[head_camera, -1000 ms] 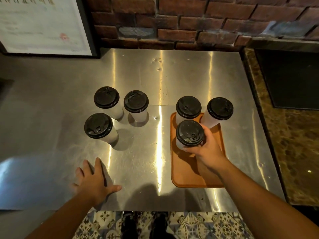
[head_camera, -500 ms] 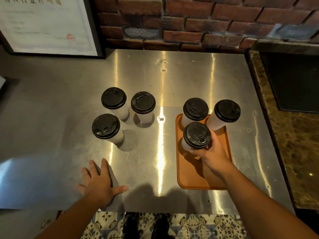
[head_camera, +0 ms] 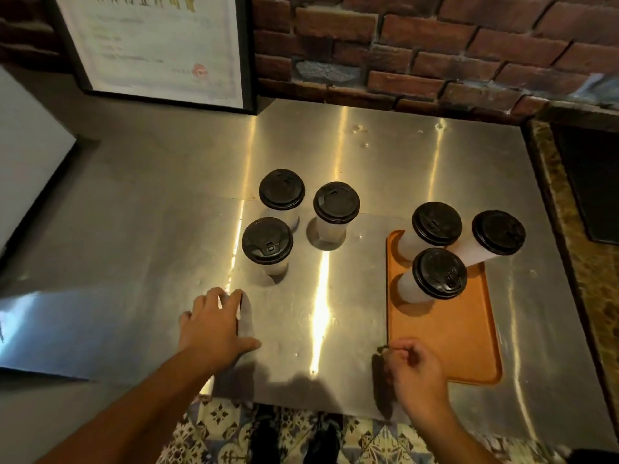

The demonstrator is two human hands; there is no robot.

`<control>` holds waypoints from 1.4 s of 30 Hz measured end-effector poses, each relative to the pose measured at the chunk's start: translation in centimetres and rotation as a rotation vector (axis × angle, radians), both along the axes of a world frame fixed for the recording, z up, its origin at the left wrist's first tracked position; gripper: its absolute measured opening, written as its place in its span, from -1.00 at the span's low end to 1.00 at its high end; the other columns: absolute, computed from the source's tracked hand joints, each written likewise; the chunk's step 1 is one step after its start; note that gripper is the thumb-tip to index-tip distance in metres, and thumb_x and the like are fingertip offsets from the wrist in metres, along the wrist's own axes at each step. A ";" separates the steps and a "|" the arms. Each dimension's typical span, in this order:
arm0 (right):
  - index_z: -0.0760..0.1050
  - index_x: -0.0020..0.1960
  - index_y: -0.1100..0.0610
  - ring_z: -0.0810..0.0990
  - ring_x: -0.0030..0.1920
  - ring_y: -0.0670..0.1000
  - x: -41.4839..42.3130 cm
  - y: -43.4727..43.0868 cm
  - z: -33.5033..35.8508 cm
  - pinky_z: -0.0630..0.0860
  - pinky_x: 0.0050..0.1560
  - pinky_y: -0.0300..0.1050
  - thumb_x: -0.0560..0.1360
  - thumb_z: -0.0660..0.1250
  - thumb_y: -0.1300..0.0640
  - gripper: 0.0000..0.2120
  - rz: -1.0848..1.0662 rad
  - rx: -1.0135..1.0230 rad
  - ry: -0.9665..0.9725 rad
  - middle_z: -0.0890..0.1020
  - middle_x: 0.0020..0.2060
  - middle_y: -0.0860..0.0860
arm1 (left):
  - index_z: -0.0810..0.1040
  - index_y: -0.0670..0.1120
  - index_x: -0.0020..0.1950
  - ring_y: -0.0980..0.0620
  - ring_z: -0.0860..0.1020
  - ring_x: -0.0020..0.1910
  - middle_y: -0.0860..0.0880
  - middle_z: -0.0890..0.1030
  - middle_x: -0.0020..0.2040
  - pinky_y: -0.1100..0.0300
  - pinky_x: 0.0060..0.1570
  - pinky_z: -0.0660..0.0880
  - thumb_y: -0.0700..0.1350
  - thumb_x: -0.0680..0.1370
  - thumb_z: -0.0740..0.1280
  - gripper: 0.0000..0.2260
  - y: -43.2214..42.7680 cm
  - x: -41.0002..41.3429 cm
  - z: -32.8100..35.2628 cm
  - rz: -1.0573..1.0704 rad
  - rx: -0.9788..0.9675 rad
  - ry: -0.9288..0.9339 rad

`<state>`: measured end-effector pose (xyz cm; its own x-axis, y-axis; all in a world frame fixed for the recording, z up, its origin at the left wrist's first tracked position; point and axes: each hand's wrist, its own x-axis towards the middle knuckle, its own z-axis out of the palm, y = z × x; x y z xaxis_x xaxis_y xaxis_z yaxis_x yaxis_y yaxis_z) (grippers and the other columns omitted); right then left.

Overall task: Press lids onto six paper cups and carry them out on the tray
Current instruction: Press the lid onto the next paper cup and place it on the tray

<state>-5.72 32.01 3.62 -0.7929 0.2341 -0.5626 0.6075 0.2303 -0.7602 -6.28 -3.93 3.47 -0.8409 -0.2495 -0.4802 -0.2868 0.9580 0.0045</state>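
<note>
Six white paper cups all carry black lids. Three stand on the orange tray [head_camera: 452, 329] at the right: a near cup [head_camera: 439, 273], a back left cup [head_camera: 437, 224] and a back right cup [head_camera: 498, 232]. Three more stand in a group on the steel table, a near one [head_camera: 267, 241] and two behind it [head_camera: 281, 189], [head_camera: 336, 201]. My left hand [head_camera: 214, 329] rests flat on the table just in front of that group. My right hand [head_camera: 418, 373] hovers over the tray's near left corner with loosely curled fingers, holding nothing.
The steel table [head_camera: 150, 246] ends at a brick wall [head_camera: 418, 55] behind, where a framed document [head_camera: 160, 45] leans. A dark marble counter [head_camera: 586, 262] borders the right side. A white panel [head_camera: 26, 155] stands at the left. Patterned floor tiles show below the table's front edge.
My right hand has let go of the near cup on the tray and drawn back to the tray's near left corner. My left hand stays on the table. The view has shifted left.
</note>
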 end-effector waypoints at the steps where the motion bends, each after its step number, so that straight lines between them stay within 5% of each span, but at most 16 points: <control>1: 0.67 -0.11 0.04 0.63 -0.18 0.16 0.2 -1.2 0.2 0.57 -0.09 0.08 0.57 0.41 0.39 -0.74 0.045 -0.021 0.002 0.69 -0.26 0.09 | 0.04 0.23 0.71 -0.23 0.20 0.63 -0.06 0.16 0.69 -0.31 0.52 0.35 0.65 0.27 0.38 0.14 -0.5 -0.2 -0.1 0.002 -0.004 -0.005; 5: 0.66 -0.09 -0.07 0.64 -0.17 0.11 -1.4 -6.3 1.2 0.57 -0.09 0.07 0.58 0.41 0.37 -0.68 0.166 -0.077 0.088 0.66 -0.25 0.04 | -0.28 0.22 0.72 -0.37 -0.21 0.70 -0.10 -0.25 0.75 -0.55 0.54 0.09 0.67 0.25 0.37 0.29 -1.4 -0.8 -0.9 0.026 0.045 -0.124; 8: 0.60 0.12 -0.07 0.72 -0.01 0.12 -4.7 -10.6 2.1 0.69 0.09 0.12 0.58 0.48 0.28 -0.73 0.236 -0.106 0.135 0.68 -0.12 0.04 | -0.37 0.22 0.69 -0.39 -0.32 0.68 -0.12 -0.35 0.73 -0.61 0.51 -0.01 0.65 0.26 0.38 0.30 -1.6 -0.7 -2.0 0.044 0.076 -0.145; 12: 0.38 0.44 -0.17 0.65 0.17 0.02 -9.3 -16.0 2.9 0.68 0.14 -0.02 0.47 0.65 0.07 -0.33 0.374 -0.113 0.090 0.59 0.18 -0.10 | -0.35 0.25 0.68 -0.41 -0.34 0.67 -0.12 -0.37 0.72 -0.66 0.46 -0.07 0.65 0.25 0.39 0.29 -1.8 -0.8 -3.0 0.054 0.101 -0.142; 16: 0.27 0.61 -0.12 0.54 0.33 -0.02 -11.6 -19.3 2.6 0.61 0.29 -0.03 0.43 0.68 0.12 -0.10 0.472 -0.162 0.146 0.52 0.39 -0.14 | -0.37 0.26 0.67 -0.41 -0.41 0.64 -0.12 -0.42 0.70 -0.69 0.42 -0.16 0.62 0.23 0.44 0.32 -1.7 -1.5 -3.9 0.090 0.133 -0.202; 19: 0.37 0.55 -0.12 0.58 0.24 -0.14 -12.1 -20.4 1.9 0.61 -0.04 -0.40 0.41 0.69 0.20 -0.16 0.476 -0.191 0.195 0.60 0.29 -0.23 | -0.41 0.24 0.66 -0.43 -0.43 0.63 -0.14 -0.45 0.69 -0.71 0.40 -0.17 0.60 0.26 0.45 0.32 -1.7 -1.6 -4.4 0.094 0.124 -0.238; 23: 0.45 0.49 -0.11 0.59 0.23 -0.12 -12.3 -20.3 1.3 0.58 -0.24 -0.47 0.40 0.68 0.26 -0.22 0.431 -0.218 0.217 0.63 0.28 -0.13 | -0.45 0.22 0.66 -0.44 -0.44 0.62 -0.16 -0.47 0.68 -0.70 0.40 -0.16 0.62 0.28 0.41 0.32 -1.6 -1.5 -4.7 0.085 0.110 -0.239; 28: 0.42 0.50 -0.18 0.57 0.26 -0.11 -12.5 -19.9 1.0 0.58 -0.19 -0.46 0.38 0.70 0.19 -0.19 0.455 -0.184 0.235 0.62 0.30 -0.20 | -0.45 0.19 0.66 -0.46 -0.43 0.61 -0.18 -0.48 0.68 -0.70 0.40 -0.17 0.64 0.27 0.37 0.32 -1.6 -1.5 -4.8 0.066 0.108 -0.229; 33: 0.41 0.44 -0.28 0.55 0.23 -0.21 -12.5 -20.3 0.5 0.54 -0.22 -0.51 0.41 0.69 0.15 -0.23 0.443 -0.185 0.238 0.60 0.13 -0.51 | -0.47 0.18 0.65 -0.47 -0.46 0.59 -0.19 -0.51 0.66 -0.71 0.38 -0.20 0.64 0.29 0.37 0.32 -1.7 -1.5 -4.9 0.061 0.120 -0.229; 38: 0.45 0.22 -0.52 0.63 0.18 -0.26 -12.3 -20.0 1.4 0.57 -0.15 -0.49 0.41 0.69 0.13 -0.30 0.428 -0.155 0.271 0.63 0.12 -0.49 | -0.48 0.18 0.64 -0.49 -0.46 0.59 -0.20 -0.50 0.66 -0.73 0.36 -0.18 0.65 0.27 0.35 0.32 -1.7 -1.5 -5.6 0.043 0.118 -0.207; 42: 0.49 0.27 -0.45 0.61 0.19 -0.35 -12.0 -18.8 3.3 0.59 0.09 -0.31 0.39 0.70 0.13 -0.31 0.419 -0.138 0.320 0.66 0.15 -0.40 | -0.42 0.18 0.68 -0.48 -0.43 0.61 -0.20 -0.45 0.69 -0.71 0.40 -0.14 0.64 0.28 0.36 0.30 -1.7 -1.3 -5.0 0.036 0.105 -0.183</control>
